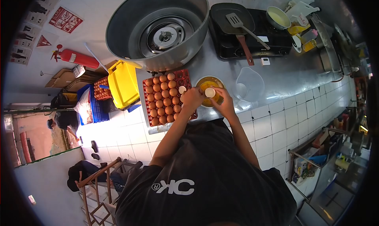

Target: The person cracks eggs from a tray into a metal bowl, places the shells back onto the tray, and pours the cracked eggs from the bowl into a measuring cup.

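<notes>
Right now I watch two bare hands above a round metal-rimmed bowl (222,83) of yellow-orange egg, on a brushed steel worktop (221,66). The right hand (225,104) reaches over the bowl's right side, its fingers partly curled, thumb and forefinger closed on a pale rounded eggshell (209,92). The shell sits over the bowl, open side seemingly up, between my two hands. The left hand (192,98) is at the bowl's left edge, fingers bunched inward near that shell; I cannot tell whether they grip anything. Just to its left I see a second pale shell (182,89) at the red plastic egg tray (184,76), though I can't tell if fingers touch it. Rows of brown eggs (166,93) fill most of that tray, left of the bowl. A clear plastic jug (252,81) lies right of the bowl, apart from the right hand, and a large grey metal basin (189,48) stands beyond the tray.
</notes>
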The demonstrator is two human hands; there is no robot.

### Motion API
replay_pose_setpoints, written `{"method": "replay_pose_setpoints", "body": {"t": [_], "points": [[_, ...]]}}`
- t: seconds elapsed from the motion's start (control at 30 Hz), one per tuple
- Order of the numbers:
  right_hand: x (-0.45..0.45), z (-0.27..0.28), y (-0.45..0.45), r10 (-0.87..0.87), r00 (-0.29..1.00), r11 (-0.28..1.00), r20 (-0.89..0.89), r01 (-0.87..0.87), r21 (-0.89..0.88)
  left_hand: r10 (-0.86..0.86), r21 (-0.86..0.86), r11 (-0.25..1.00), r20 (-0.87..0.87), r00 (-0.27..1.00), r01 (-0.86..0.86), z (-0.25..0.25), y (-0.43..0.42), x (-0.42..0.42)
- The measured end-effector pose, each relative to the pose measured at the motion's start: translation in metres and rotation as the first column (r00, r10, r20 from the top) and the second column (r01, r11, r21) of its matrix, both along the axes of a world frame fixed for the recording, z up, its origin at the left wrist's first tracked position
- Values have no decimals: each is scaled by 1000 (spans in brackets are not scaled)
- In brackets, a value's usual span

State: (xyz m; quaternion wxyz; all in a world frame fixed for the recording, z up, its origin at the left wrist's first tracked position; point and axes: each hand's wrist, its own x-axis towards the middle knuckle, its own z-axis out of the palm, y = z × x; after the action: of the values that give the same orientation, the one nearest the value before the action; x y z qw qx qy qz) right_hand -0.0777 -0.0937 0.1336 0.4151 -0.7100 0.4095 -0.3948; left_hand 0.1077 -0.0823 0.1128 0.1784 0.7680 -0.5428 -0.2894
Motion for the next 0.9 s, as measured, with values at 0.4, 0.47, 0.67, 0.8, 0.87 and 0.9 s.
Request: {"method": "replay_pose_setpoints", "body": {"t": [0.4,0.47,0.67,0.8,0.87,0.9], "points": [[12,-46,-11,29,996,954,82,-52,295,-8,-41,999,-117,993,3,-2,8,15],[20,-36,-16,45,998,952,36,-53,302,-4,-60,998,-100,995,-2,-5,7,16],[35,-41,-37,72,996,948,52,-85,307,36,-142,986,-304,952,-83,10,18,42],[81,-51,-57,140,989,981,56,-146,130,181,-156,951,-414,892,-266,10,50,81],[109,-47,-65,223,974,962,41,-227,152,188,-169,940,-471,862,-297,1,75,103],[122,-45,-69,301,953,938,25,-301,174,187,-182,928,-528,828,-326,-1,88,112]]}}
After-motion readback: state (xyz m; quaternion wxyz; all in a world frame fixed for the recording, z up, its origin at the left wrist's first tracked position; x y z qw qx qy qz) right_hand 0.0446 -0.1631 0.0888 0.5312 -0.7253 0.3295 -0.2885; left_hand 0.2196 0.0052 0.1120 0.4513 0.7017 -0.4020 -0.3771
